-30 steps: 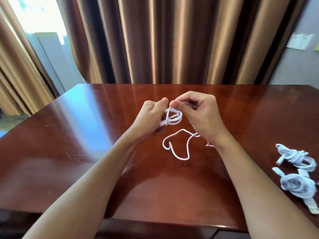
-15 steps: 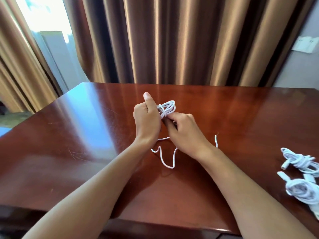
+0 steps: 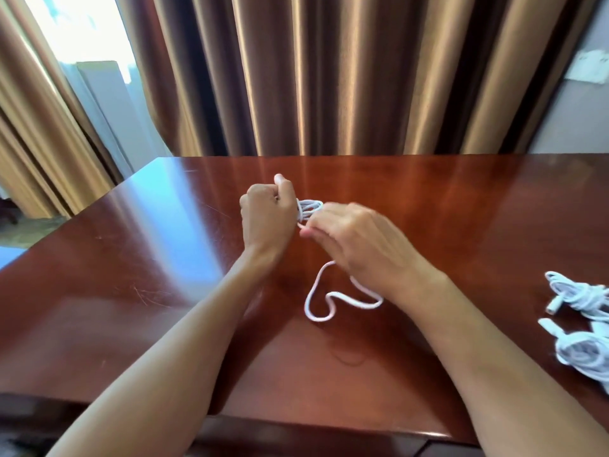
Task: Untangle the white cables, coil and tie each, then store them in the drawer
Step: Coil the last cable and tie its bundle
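The left hand (image 3: 268,214) is gripping a small coil (image 3: 309,209) of the white cable above the middle of the worktop (image 3: 138,291), its fingers curled round the bundle and the thumb standing up at twelve o'clock of the fist. The right hand (image 3: 359,245) is working just at three o'clock of the coil; it is blurred, and its fingertips appear to be pinching the strand where it is leaving the bundle, though the exact hold is hard to make out. The loose tail (image 3: 324,305) of that cable is lying on the worktop at six o'clock of the hands, wandering in a couple of slack bends.

The step in hand is judged to be winding the tail round the coil to tie it. To do it well, the left hand should be keeping the loops flat and even so none is slipping out, while the right is feeding the strand under light tension, letting the tail slide freely off the wood so no fresh kink is forming. Enough tail should be saved for the final tuck.

Two already bundled cables (image 3: 580,298) are resting at the worktop's three o'clock edge. No drawer is showing.
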Available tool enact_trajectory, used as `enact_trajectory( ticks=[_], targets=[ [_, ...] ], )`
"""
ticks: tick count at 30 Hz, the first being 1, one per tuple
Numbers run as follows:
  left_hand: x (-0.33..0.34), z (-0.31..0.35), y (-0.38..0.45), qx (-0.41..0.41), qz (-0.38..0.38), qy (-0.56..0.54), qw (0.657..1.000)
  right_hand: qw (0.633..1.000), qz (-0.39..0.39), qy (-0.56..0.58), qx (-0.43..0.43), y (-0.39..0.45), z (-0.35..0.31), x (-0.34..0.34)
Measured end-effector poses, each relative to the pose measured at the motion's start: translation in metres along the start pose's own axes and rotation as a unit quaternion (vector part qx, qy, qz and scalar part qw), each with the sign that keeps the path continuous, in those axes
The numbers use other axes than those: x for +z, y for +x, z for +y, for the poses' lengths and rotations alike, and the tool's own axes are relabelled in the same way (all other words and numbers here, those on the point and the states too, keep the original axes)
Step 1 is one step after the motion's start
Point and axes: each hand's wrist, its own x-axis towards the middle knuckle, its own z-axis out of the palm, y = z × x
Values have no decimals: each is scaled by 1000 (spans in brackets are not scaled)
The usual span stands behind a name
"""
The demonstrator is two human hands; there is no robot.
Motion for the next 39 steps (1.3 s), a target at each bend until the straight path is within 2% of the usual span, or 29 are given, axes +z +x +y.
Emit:
enact_trajectory(
  ticks=[2,4,6,12,15,20,23,24,27,30,33,36,39],
  targets=[
    [1,2,1,44,-82,13,996,998,42,-41,-10,1,13,-8],
    [1,8,-1,64,-183,10,981,997,74,-33,4,0,21,-14],
    [-2,12,-3,63,-254,-10,965,996,90,-9,21,-2,25,-17],
    [-13,32,-11,44,-291,-158,943,990,104,77,65,-3,38,-12],
    [-10,37,-16,31,-247,-194,949,985,70,123,103,-4,41,-3],
    [-3,40,-15,-9,-46,-220,974,982,-26,154,105,-3,19,14],
    [-5,32,-7,-13,36,-147,988,987,-91,80,106,-4,1,16],
    [-7,28,-6,1,53,-112,992,991,-85,45,89,-4,-5,17],
    [-9,16,-1,50,63,3,997,994,-3,-106,10,-2,-15,11],
    [-10,8,6,73,7,47,996,979,77,-188,-14,2,-4,0],
    [-9,10,6,70,-142,20,987,970,132,-204,-13,1,9,-12],
    [-10,18,0,66,-271,-35,960,975,139,-173,3,-2,23,-15],
    [-12,30,-12,58,-321,-95,941,986,112,-118,43,-6,37,-11]
  ],
)
